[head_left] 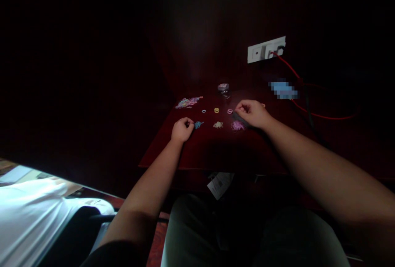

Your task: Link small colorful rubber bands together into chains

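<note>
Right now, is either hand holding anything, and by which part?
Can't tell: left hand at the blue bands, right hand by the pink rings, any hold too small to see.

Small blue bands (198, 124), pale yellow bands (218, 125) and purple bands (238, 126) lie in separate loose heaps.

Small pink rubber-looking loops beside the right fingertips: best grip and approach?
Probably a fingertip pinch across the outer edges of the small pink rubber-looking loops, from above and the right: they lie low on the dark red table, with the bare right hand just to that side.
</note>
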`<state>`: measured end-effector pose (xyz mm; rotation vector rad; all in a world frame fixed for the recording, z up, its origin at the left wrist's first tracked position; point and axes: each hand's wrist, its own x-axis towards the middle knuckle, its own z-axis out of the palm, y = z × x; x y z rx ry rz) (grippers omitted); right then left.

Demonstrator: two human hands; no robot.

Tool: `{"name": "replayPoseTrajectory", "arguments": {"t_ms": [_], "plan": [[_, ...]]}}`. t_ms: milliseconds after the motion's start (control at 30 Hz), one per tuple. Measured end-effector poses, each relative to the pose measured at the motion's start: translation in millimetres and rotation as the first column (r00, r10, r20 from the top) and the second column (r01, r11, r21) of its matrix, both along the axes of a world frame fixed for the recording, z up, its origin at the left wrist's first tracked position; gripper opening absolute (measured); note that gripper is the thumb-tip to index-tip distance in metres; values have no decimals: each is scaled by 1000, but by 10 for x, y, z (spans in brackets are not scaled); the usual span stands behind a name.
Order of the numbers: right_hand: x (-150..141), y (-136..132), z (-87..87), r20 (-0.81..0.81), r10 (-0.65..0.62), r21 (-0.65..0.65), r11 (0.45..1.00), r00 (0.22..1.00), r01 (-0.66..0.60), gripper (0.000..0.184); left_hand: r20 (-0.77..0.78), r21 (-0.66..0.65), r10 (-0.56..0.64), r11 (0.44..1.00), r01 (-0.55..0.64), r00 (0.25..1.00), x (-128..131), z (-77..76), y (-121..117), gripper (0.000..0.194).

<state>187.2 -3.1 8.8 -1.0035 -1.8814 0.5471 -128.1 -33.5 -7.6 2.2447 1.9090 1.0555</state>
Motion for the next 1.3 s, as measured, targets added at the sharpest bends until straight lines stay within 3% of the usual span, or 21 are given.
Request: {"name": "replayPoseTrajectory", "arguments": {"t_ms": [367,533,733,1300], "plan": [[-8,-62,58,4,-23,15,1000,1000,23,16,116,-27,9,1000,-6,993,-55,-38,62,19],[-7,-77,70,7,-18,24,1000,1000,18,18,175,-49,78,996,-70,982,-95,-57,117,20],[-15,-106,81,33,-20,34,999,999,19,20,75,-150,159,978,-146,984,-178,-95,404,23],[-10,-102,73,-2,-31,7,999,1000,31,18,-173,-174,207,956,-237,963,-197,-61,1016,39]]}}
